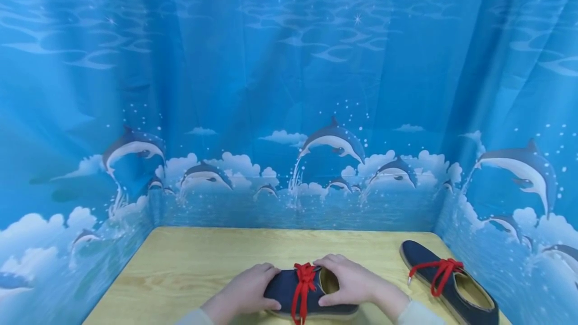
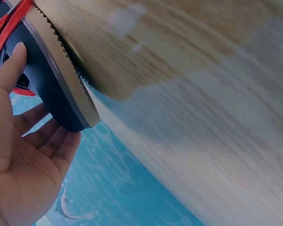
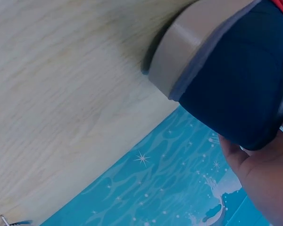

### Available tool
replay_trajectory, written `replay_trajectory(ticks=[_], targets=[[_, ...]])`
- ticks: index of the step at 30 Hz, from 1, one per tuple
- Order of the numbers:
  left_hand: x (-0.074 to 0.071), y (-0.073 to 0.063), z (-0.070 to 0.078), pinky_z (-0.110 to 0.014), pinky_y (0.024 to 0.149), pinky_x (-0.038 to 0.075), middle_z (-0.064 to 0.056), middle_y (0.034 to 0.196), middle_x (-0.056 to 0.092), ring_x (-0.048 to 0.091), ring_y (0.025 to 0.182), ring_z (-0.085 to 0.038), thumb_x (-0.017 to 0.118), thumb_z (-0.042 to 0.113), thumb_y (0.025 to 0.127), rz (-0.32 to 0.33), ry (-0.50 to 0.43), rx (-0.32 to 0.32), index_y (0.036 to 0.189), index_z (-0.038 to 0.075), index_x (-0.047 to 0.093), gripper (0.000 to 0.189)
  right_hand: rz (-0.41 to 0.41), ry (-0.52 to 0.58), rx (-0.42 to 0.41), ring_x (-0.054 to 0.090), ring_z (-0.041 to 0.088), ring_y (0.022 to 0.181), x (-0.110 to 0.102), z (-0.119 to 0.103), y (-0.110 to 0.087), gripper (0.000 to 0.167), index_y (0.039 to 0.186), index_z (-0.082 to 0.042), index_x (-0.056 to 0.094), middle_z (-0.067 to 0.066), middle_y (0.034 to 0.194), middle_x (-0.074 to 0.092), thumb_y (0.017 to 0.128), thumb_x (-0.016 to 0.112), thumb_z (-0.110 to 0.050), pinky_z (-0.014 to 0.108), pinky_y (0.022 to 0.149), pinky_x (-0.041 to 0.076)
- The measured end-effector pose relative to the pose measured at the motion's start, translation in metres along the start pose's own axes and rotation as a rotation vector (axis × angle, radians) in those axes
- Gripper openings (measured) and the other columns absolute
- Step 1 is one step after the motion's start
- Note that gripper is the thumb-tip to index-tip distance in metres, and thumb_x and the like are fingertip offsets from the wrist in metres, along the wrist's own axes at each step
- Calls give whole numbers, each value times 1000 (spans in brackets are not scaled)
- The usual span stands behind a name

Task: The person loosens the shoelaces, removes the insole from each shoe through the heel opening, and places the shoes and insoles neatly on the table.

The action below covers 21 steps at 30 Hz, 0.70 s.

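Observation:
A navy canvas shoe [image 1: 282, 289] with tied red laces [image 1: 304, 285] lies sideways near the table's front edge, toe to the left. My left hand [image 1: 249, 287] grips its toe end, thumb on the near side and fingers on the far side. Across the shoe opening, my right hand [image 1: 354, 282] holds it with the thumb on the near side and the fingers by the laces. In the left wrist view the ridged tan sole [image 2: 61, 66] shows along the toe. The right wrist view shows the dark heel [image 3: 231, 80], with part of the right hand hidden behind it.
A matching navy shoe [image 1: 422, 256] with tied red laces stands at the table's right side, toe pointing away. The light wooden table [image 1: 203, 250] is enclosed at the back and sides by a blue curtain [image 1: 271, 89] printed with dolphins.

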State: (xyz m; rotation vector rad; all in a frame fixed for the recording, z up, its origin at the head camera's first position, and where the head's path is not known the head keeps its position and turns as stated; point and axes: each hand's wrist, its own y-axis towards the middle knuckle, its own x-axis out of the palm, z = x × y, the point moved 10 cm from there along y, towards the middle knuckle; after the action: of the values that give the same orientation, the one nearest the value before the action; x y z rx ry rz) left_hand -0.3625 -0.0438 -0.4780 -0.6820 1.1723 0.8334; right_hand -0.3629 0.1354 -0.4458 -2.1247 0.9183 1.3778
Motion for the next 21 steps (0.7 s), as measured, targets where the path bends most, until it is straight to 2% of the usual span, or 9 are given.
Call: replay_trajectory(ticks=[6,15,21], targets=[[1,2,-1,-40,99,52,-1,130,61,59,119,-20,74,63,81,-3,7,-3,139,17,59,76,32,25,14,52,27,128,-14,-5,9,57,137,-19,59,-1,136,56,97,55,-59,53,101,48],[-1,0,1,-40,98,52,-2,129,62,60,118,-21,76,60,80,13,-4,-2,138,15,59,76,46,51,-45,60,20,114,-23,-13,29,36,119,-22,69,-10,118,62,102,53,-49,42,95,52],[0,0,-1,-40,97,53,-2,128,62,60,117,-20,76,61,80,16,-4,-6,138,15,60,76,31,31,-44,62,10,104,-26,-16,50,27,111,-23,72,-12,110,64,105,52,-38,35,89,54]])
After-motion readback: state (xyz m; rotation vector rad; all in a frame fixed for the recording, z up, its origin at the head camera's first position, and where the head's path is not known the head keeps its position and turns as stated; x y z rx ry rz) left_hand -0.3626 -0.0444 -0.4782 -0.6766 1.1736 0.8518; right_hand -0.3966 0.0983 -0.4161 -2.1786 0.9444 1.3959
